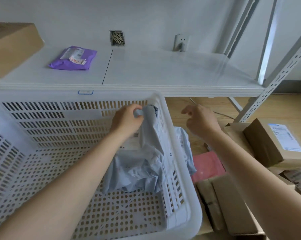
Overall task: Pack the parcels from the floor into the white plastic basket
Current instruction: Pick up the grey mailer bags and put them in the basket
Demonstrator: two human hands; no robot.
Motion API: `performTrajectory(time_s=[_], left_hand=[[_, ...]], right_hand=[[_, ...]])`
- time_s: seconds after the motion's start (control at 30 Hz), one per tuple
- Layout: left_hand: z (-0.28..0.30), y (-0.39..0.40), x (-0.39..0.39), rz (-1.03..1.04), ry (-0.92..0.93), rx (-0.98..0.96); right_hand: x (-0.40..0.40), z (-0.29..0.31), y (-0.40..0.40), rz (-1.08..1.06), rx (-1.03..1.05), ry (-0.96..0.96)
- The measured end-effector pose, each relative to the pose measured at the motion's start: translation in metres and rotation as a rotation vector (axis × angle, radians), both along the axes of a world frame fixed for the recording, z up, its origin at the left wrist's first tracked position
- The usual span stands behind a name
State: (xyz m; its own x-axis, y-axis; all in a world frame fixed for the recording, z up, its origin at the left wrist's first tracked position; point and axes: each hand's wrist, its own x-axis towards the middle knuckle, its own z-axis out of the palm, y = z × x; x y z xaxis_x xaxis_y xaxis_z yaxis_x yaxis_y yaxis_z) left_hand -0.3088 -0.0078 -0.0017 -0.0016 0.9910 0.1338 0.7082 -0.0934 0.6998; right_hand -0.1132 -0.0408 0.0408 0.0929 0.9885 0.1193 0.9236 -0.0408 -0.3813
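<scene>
The white plastic basket (184, 193) fills the lower left of the head view, its perforated floor mostly bare. A light blue poly-bag parcel (142, 168) stands inside against the right wall, and my left hand (127, 121) grips its top corner near the rim. My right hand (201, 121) hovers outside the basket over the floor, fingers loosely curled, holding nothing. On the floor to the right lie another light blue bag (185, 146), a pink bag (208, 166) and several cardboard boxes, one labelled (274, 141) and one flat (222, 205).
A white shelf (163, 70) runs behind the basket, with a purple parcel (73, 58) and a large cardboard box (11, 47) on it. A slotted metal shelf post (274, 82) slants at the right. The floor is wooden (181, 104).
</scene>
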Motion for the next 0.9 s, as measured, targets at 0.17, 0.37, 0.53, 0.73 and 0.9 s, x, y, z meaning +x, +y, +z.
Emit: performTrajectory(time_s=[0.17, 0.37, 0.53, 0.73, 0.9], left_hand=[[0.031, -0.007, 0.055, -0.096, 0.016, 0.030], [0.043, -0.011, 0.122, -0.136, 0.091, -0.093], [0.029, -0.002, 0.161, -0.093, 0.167, -0.340], [0.011, 0.029, 0.180, -0.035, 0.236, -0.450], [-0.005, 0.058, 0.180, -0.001, 0.300, -0.518]], right_hand=[[0.050, -0.008, -0.011, -0.052, -0.101, 0.031], [0.104, -0.023, -0.003, -0.096, -0.141, 0.086], [0.130, -0.043, 0.012, -0.044, -0.182, 0.100], [0.138, -0.086, 0.040, 0.007, -0.340, 0.189], [0.129, -0.124, 0.064, 0.074, -0.523, 0.219]])
